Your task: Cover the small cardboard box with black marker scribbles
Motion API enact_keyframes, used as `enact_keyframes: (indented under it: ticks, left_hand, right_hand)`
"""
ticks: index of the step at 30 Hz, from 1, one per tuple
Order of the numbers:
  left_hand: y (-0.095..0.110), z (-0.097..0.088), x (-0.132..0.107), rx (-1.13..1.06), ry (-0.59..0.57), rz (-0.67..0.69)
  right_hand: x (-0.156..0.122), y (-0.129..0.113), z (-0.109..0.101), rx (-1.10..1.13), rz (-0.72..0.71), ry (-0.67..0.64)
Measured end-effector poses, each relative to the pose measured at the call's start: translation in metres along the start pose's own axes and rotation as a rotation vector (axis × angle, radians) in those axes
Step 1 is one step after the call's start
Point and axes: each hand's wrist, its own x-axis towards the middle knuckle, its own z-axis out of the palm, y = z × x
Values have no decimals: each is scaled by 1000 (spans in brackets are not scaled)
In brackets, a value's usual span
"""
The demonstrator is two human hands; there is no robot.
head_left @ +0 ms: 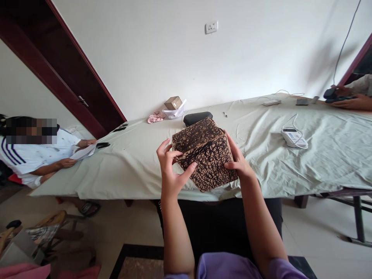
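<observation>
I hold a brown cardboard box (207, 155) covered in black scribbles above the near edge of the table (130, 170). My left hand (171, 170) grips its left side, thumb pressed against the front face and fingers curled on the top left corner. My right hand (238, 162) clasps the right side, fingers wrapped behind it. The box is tilted, one corner pointing down toward me.
The table wears a pale green cloth. On it lie a black pad (197, 117), a small cardboard box (173, 102) on a plastic bag, pink cloth (155, 117), a white device (294, 137). One person sits at the left (43, 155); another person's hands (348, 101) are at far right.
</observation>
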Motion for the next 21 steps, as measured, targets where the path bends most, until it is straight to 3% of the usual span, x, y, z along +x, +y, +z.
enact_keyframes:
  ticks: [4, 8, 13, 15, 17, 21]
  left_hand:
    - [-7, 3, 0, -75, 3, -20]
    - [-26, 16, -1, -341, -49, -100]
    - [-65, 37, -6, -640, -107, -413]
    - [-81, 41, -9, -733, -58, -507]
    - [-97, 43, -10, -749, 36, -607]
    - [-125, 40, -17, -632, 181, -736]
  right_hand:
    - [0, 0, 0, 28, 19, 3]
    - [4, 3, 11, 84, 70, 39]
    - [11, 24, 22, 86, 229, 92]
    - [13, 37, 21, 78, 303, 91]
    - [13, 54, 16, -76, 374, 141]
    - [9, 96, 11, -820, 499, 251]
